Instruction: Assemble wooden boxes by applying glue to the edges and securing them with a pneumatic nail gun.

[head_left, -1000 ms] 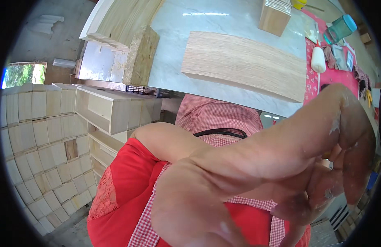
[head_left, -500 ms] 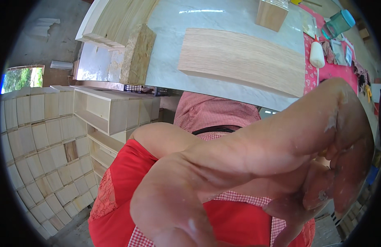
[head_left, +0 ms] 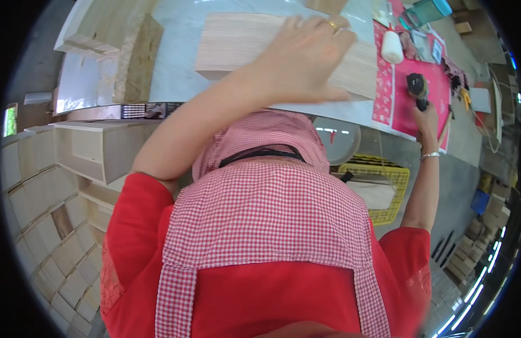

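Block (head_left: 232, 39) beneath spread left hand (head_left: 314, 56) is now partly covered | dark tool (head_left: 416, 85) ahead of right hand (head_left: 425, 120) is touched, closure unclear | both hands engaged

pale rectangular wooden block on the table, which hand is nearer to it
Left: the left hand is over the wooden block, contact unclear; the right hand is off to its right, gripping a dark handheld tool.

In bright light, the left hand (head_left: 308, 62) looks blurred.
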`<state>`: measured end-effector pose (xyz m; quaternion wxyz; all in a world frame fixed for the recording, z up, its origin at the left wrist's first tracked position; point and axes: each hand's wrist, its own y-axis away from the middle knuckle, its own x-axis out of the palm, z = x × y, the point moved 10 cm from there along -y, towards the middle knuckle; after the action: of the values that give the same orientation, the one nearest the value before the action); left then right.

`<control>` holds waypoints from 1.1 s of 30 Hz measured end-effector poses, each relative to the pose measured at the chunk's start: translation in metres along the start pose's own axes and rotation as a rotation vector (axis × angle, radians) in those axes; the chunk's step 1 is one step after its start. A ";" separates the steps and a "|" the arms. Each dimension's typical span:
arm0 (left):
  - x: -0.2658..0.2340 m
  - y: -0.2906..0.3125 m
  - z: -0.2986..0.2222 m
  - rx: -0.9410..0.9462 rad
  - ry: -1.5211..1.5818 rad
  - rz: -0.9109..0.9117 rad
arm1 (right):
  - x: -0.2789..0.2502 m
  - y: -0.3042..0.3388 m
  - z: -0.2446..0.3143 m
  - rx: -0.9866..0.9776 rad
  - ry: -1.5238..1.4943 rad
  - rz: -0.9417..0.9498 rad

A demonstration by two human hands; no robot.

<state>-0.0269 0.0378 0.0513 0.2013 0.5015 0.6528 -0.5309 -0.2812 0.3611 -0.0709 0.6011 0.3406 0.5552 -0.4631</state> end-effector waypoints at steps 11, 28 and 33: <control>0.044 -0.015 0.011 -0.122 -0.602 0.172 | -0.105 0.099 0.120 0.207 -0.362 0.311; 0.073 -0.022 0.041 -0.161 -0.015 0.379 | -0.100 0.120 0.170 0.066 -0.535 0.312; 0.053 -0.020 0.037 -0.194 -0.312 0.283 | -0.099 0.121 0.172 0.078 -0.531 0.322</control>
<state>-0.0766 0.0296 0.0057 0.4196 0.4783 0.5850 -0.5030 -0.1034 0.2608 0.0394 0.7773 0.3138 0.2996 -0.4557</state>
